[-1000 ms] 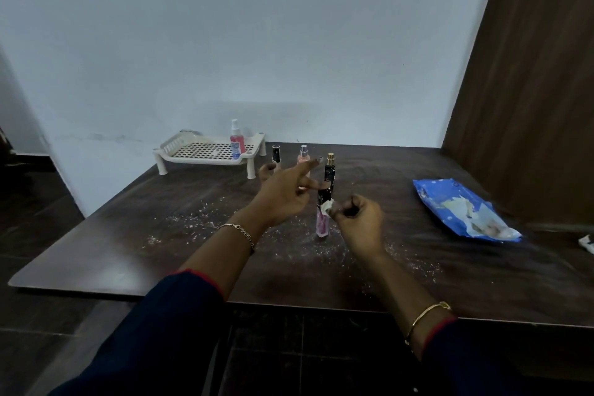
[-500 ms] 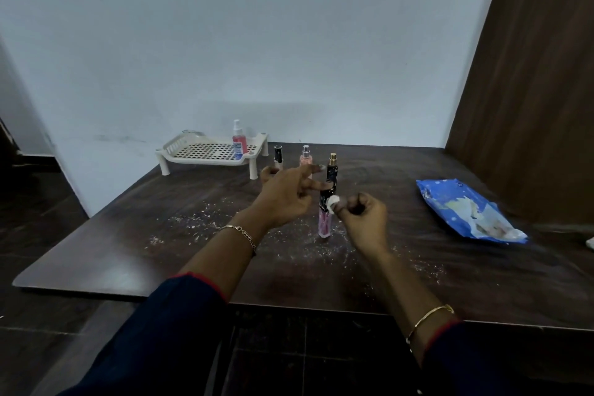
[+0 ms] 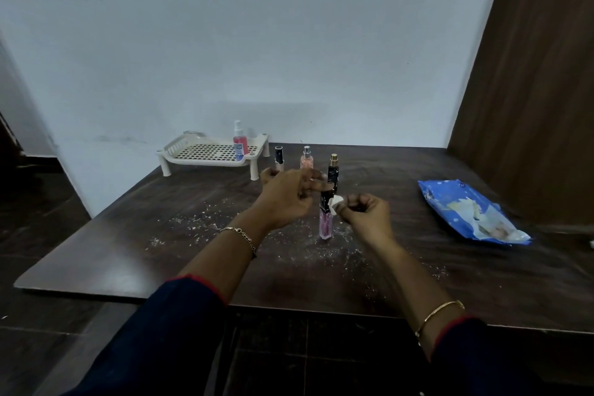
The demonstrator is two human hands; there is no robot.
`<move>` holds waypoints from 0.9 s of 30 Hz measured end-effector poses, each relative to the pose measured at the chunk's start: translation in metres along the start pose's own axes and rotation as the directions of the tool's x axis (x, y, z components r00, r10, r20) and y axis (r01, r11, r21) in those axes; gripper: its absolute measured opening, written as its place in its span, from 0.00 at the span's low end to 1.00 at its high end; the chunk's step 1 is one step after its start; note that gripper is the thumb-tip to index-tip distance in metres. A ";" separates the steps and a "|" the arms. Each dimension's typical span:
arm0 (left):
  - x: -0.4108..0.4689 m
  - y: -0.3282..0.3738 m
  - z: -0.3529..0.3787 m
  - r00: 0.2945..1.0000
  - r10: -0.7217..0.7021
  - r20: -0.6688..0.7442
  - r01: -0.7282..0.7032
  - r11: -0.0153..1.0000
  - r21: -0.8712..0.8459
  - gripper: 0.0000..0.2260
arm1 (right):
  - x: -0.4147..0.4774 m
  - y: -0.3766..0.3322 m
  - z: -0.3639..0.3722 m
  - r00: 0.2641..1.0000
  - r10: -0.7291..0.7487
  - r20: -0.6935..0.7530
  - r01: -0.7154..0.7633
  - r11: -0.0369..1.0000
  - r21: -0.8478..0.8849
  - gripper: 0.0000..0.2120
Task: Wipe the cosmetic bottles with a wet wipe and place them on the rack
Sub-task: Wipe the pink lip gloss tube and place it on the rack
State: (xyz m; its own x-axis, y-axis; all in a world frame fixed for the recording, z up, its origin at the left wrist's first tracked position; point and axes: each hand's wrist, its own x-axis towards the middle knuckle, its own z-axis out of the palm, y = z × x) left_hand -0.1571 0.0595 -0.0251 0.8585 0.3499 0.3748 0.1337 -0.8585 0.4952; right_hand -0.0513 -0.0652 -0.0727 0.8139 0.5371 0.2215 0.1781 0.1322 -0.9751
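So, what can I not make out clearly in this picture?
All in the head view:
wet wipe: mostly hidden in the grip of the right hand.
left hand: fingers blurred, so it is unclear whether they hold the dark bottle.
beige bottle and pink bottle: bottoms hidden behind the left hand.
label of the red bottle: too small to read.
white thing: cut off by the right edge.

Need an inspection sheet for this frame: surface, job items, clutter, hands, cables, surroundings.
Surface: dark table, dusted with white crumbs.
Job's things: white rack holds one pink spray bottle; black-capped bottle, peach bottle and gold-capped bottle stand on the table beyond the hands; pink-based tube upright.
Clutter: blue wipes pack at the right.
Hands: right hand pinches wet wipe at the tube; left hand fingertips near it, grip unclear.
Cables: nothing seen.
Surroundings: pale wall, brown panel.
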 end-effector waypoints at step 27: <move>0.001 0.004 -0.003 1.000 -0.018 0.017 0.016 0.993 0.121 0.17 | -0.006 -0.007 0.014 0.963 -0.213 -0.166 0.182 0.966 -0.181 0.18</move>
State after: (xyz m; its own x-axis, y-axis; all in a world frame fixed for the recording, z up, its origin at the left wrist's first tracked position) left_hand -0.1570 0.0576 -0.0201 0.8641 0.3592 0.3526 0.2065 -0.8918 0.4025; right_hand -0.0650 -0.0573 -0.0668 0.8375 0.3509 0.4188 0.4208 0.0746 -0.9041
